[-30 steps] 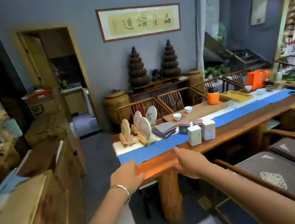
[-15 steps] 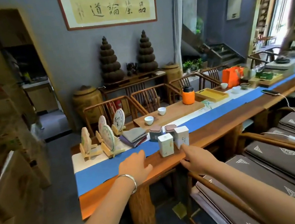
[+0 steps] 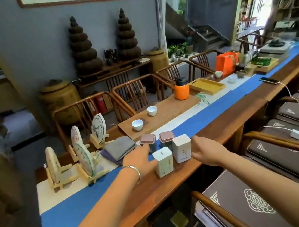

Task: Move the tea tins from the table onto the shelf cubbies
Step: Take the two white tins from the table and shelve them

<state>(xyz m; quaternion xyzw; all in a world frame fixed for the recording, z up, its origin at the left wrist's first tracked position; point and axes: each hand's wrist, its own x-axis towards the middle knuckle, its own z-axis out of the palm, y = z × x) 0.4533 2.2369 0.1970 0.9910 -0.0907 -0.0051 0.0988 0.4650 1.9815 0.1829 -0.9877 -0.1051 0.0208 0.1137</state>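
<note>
Several tea tins stand together on the long wooden table [image 3: 234, 117]. Nearest me are two white square tins, a front one [image 3: 164, 162] and one to its right [image 3: 182, 148]. Behind them stand two dark tins with copper lids, a left one [image 3: 148, 142] and a right one [image 3: 166, 139]. My left hand [image 3: 139, 159] reaches in from the left, fingers extended beside the front white tin and near the left dark tin, holding nothing. My right hand [image 3: 208, 150] is stretched out flat just right of the right white tin, empty.
Round tea cakes on wooden stands [image 3: 85, 159] and folded grey cloths [image 3: 119, 148] sit left of the tins. Behind lie a wooden tea tray with two white cups [image 3: 152, 111], an orange flask [image 3: 181, 89] and a yellow tray [image 3: 207, 85]. Cushioned chairs [image 3: 258, 200] crowd the near right side.
I have come closer to the table. Both hands have advanced from the table's near edge up to the tins, left hand to their left, right hand to their right.
</note>
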